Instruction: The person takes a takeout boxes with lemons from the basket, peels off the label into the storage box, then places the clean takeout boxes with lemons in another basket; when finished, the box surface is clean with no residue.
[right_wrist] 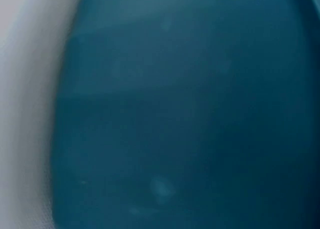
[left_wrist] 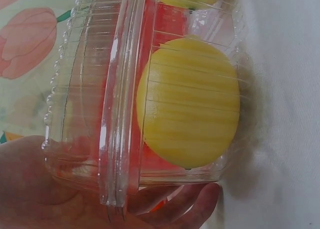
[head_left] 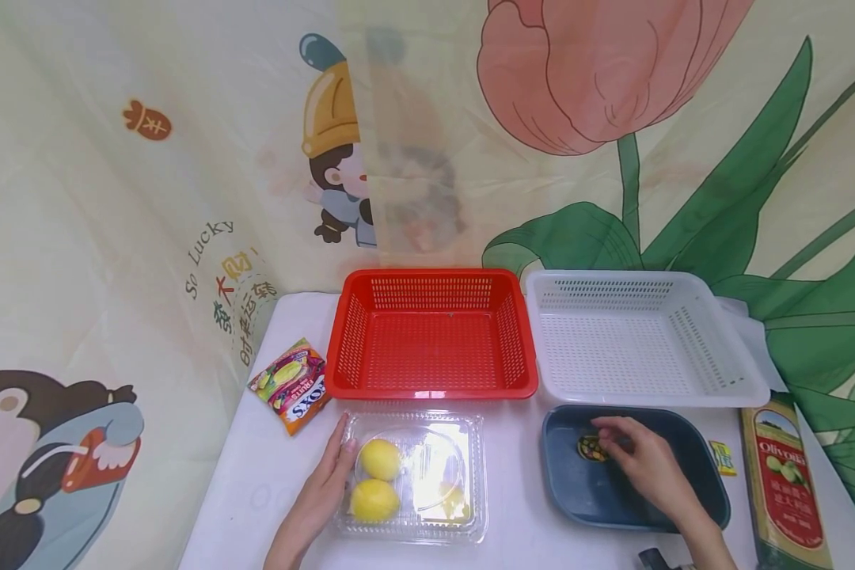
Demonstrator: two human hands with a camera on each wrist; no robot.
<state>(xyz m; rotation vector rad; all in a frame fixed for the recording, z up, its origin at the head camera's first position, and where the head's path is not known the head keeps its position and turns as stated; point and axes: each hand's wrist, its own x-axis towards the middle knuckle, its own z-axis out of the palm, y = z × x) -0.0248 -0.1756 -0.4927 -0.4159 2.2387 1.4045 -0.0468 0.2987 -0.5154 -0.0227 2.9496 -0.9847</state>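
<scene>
In the head view, my left hand (head_left: 322,483) grips the left side of a clear plastic clamshell box (head_left: 413,532). Several yellow lemons (head_left: 374,500) show through its lid; glare covers the right part. From the left wrist, a lemon (left_wrist: 190,104) appears close behind the ridged wall, with fingers (left_wrist: 192,206) bent around the box's end. My right hand (head_left: 641,459) is over a dark blue tray (head_left: 570,503), its thumb and fingertips at the edge of a small dark packet (head_left: 590,449) with yellow spots. The right wrist view shows only blurred tray surface (right_wrist: 175,114) beside white cloth.
A red basket (head_left: 431,393) and a white basket (head_left: 651,400) stand side by side at the back. A Fox's candy bag (head_left: 295,388) lies left. Right of the tray are a small yellow packet (head_left: 723,458) and an Olivoila bottle (head_left: 787,483).
</scene>
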